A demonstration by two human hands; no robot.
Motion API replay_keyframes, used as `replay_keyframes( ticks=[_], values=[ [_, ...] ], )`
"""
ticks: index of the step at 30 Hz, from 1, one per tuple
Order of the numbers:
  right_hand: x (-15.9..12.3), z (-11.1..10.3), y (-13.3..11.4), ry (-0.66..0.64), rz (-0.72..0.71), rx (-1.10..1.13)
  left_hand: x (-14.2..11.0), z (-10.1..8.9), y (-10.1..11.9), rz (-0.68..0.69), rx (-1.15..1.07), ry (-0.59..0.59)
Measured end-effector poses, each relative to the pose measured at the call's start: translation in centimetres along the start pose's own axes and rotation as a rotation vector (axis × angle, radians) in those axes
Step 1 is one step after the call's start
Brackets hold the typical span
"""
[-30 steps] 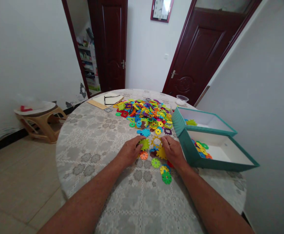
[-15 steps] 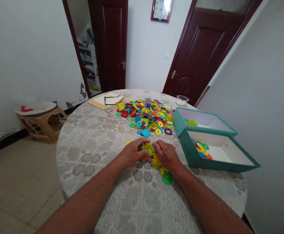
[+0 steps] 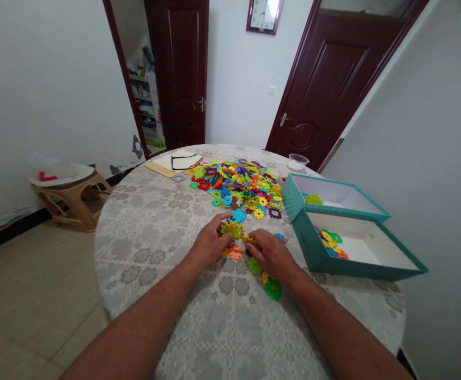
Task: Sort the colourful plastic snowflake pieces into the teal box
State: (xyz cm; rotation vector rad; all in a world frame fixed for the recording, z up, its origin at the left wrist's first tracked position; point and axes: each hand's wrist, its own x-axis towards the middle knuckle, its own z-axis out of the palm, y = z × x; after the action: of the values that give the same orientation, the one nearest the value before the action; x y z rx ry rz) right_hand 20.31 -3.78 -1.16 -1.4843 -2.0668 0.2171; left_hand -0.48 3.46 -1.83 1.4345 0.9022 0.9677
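Note:
My left hand [image 3: 211, 240] pinches a yellow-green toothed plastic disc [image 3: 233, 229] just above the tablecloth. Between the fingers of my right hand [image 3: 269, 250] is a yellow toothed piece [image 3: 250, 240], turned nearly edge-on. The two pieces meet or overlap between my hands; whether they are locked together I cannot tell. Under them an orange flower-shaped disc [image 3: 236, 253] lies on the cloth. A lime disc [image 3: 254, 265] and a green disc [image 3: 273, 289] lie by my right wrist, and a blue piece [image 3: 281, 238] shows beyond that hand.
A heap of colourful discs [image 3: 240, 182] covers the table's far middle. On the right stands an opened teal box [image 3: 313, 248] with several discs inside. Glasses [image 3: 182, 162] rest on paper at the back left, and a clear plastic tub [image 3: 298, 160] at the back right.
The yellow piece in my right hand has been lifted and tipped edge-on, uncovering the lime disc. My left hand has shifted slightly left with its disc, and the orange disc shows more fully.

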Motion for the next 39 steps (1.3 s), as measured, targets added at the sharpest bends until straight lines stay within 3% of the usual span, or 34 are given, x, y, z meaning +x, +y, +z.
replay_keyframes(
  ticks=[5, 11, 15, 19, 24, 28, 33, 39],
  values=[
    [0.0, -1.3, -0.5, -0.091, -0.130, -0.010, -0.1, -0.4, 0.4, -0.058, 0.018, -0.057],
    [0.0, -2.6, -0.9, -0.098, -0.098, -0.307, 0.1, -0.7, 0.9, -0.117, -0.083, -0.031],
    [0.0, -2.6, -0.7, 0.107, -0.140, -0.152, 0.3, -1.0, 0.9, -0.114, -0.167, 0.005],
    [-0.1, -1.9, -0.6, 0.279, -0.165, -0.042, 0.1, -0.7, 0.9, -0.126, -0.188, -0.059],
    [0.0, -0.1, -0.6, 0.240, -0.152, -0.078, -0.3, -0.1, 0.7, -0.131, -0.189, -0.168],
    [0.1, 1.2, -0.9, 0.231, -0.172, -0.073, -0.3, 0.0, 0.4, -0.131, -0.147, -0.184],
    [-0.3, 1.4, -1.3, 0.189, -0.186, 0.076, -0.5, -0.1, 0.8, -0.132, -0.145, -0.237],
    [0.3, 1.7, -1.6, 0.261, 0.049, 0.383, -0.5, 0.0, 0.9, -0.118, -0.154, -0.336]
  ],
)
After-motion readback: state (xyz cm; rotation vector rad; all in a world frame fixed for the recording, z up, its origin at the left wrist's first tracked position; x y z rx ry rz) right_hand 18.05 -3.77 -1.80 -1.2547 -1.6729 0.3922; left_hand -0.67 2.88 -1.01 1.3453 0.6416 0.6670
